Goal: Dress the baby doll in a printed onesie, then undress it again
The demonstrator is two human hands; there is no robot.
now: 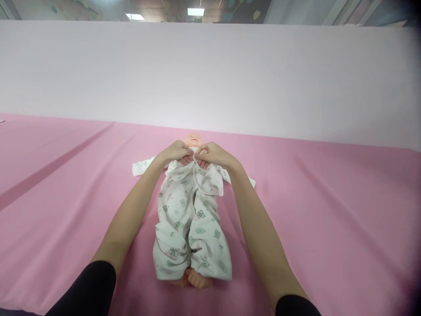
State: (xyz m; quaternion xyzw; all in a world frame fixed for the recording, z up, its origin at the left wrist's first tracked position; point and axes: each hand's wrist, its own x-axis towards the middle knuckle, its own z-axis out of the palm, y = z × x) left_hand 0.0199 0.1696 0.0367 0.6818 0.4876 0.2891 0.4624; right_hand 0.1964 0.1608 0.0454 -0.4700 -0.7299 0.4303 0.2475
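- No readable text, label, brand, number or sign anywhere in the frame.
- The romper (190,219) at centre carries only small printed pictures, no letters.

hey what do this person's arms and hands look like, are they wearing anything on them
Both forearms are bare, with black sleeves pushed up near the elbows. The left hand and right hand are bare too: no gloves, and no rings, watch or bracelets that can be seen.

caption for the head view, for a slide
Both hands, left hand and right hand, pinch the neckline of a printed white romper on a baby doll lying on a pink sheet.
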